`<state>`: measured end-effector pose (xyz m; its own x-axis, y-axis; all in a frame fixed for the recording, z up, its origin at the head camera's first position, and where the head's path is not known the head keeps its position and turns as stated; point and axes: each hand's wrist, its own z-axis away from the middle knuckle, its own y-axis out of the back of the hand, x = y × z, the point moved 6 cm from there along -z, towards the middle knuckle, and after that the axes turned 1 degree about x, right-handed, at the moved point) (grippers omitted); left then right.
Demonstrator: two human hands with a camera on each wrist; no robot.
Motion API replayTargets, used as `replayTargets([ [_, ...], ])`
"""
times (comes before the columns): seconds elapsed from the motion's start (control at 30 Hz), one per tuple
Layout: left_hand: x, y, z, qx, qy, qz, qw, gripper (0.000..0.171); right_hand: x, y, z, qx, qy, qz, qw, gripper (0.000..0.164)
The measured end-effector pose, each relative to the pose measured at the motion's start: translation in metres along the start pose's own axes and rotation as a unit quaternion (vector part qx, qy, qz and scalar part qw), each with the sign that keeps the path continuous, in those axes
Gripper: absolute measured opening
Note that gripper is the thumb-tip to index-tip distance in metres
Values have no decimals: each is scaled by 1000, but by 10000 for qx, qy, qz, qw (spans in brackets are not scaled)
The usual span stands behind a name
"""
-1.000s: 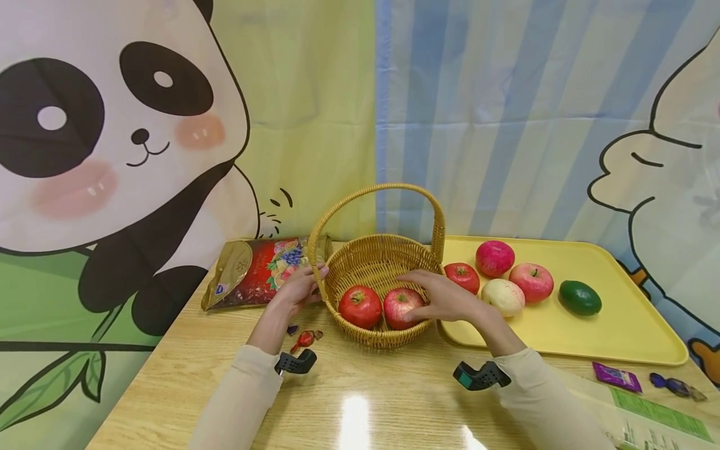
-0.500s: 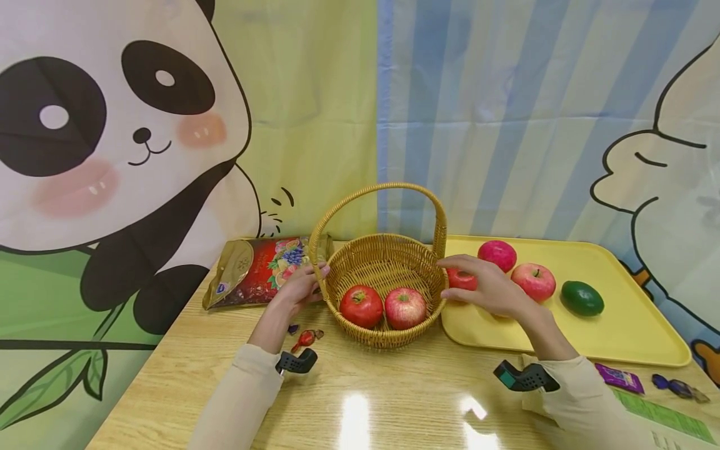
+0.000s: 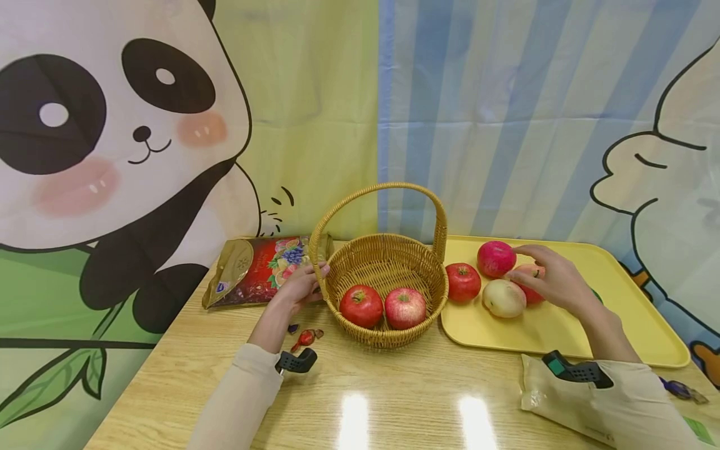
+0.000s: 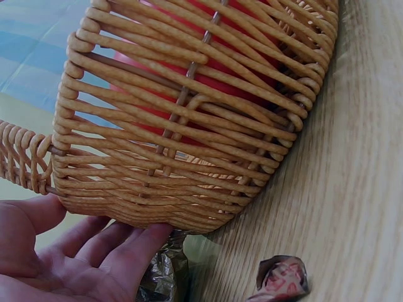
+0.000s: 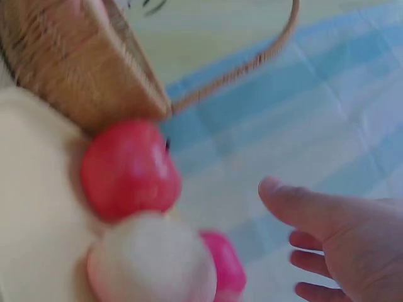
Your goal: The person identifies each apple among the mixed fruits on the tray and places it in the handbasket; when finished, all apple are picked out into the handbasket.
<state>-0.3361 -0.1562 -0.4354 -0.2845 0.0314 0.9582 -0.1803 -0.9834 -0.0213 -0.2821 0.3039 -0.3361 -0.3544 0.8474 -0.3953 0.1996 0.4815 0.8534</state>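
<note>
My left hand (image 3: 297, 289) touches the left side of a wicker basket (image 3: 388, 265), near the handle's base. In the left wrist view its fingers lie nearly straight against the woven wall (image 4: 157, 141), thumb at the rim. Inside the basket sit a red pomegranate-like fruit (image 3: 360, 306) and an apple (image 3: 405, 308). My right hand (image 3: 562, 284) hovers over the yellow tray (image 3: 500, 337), thumb and fingers spread around a pinkish apple (image 3: 531, 296) it partly hides. Beside that are a magenta fruit (image 3: 497, 259), a pale peach (image 3: 504, 298) and a red fruit (image 3: 462, 282).
A red-and-gold candy bag (image 3: 264, 269) lies behind the left hand. A red wrapped candy (image 3: 306, 338) is in front of the basket's left side. Under the right forearm lies a pale packet (image 3: 554, 394), with a blue wrapped candy (image 3: 682, 390) beyond. A printed curtain (image 3: 450, 125) stands behind.
My right hand has left the apple in the basket and moved right, past the red fruit, to the apple on the tray. The left hand has stayed at the basket.
</note>
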Motion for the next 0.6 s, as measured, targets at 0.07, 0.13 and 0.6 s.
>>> replayTargets([
  [0.07,0,0,0,-5,-14,-10,10000,54,16,-3,2,-94,-183,76,9998,62],
  [0.13,1,0,1,3,-28,5,10000,53,30,-6,5,-178,-321,84,9993,69],
  [0.6,1,-1,2,17,-101,-27,9999,52,83,-25,17,-721,-835,164,9938,90],
])
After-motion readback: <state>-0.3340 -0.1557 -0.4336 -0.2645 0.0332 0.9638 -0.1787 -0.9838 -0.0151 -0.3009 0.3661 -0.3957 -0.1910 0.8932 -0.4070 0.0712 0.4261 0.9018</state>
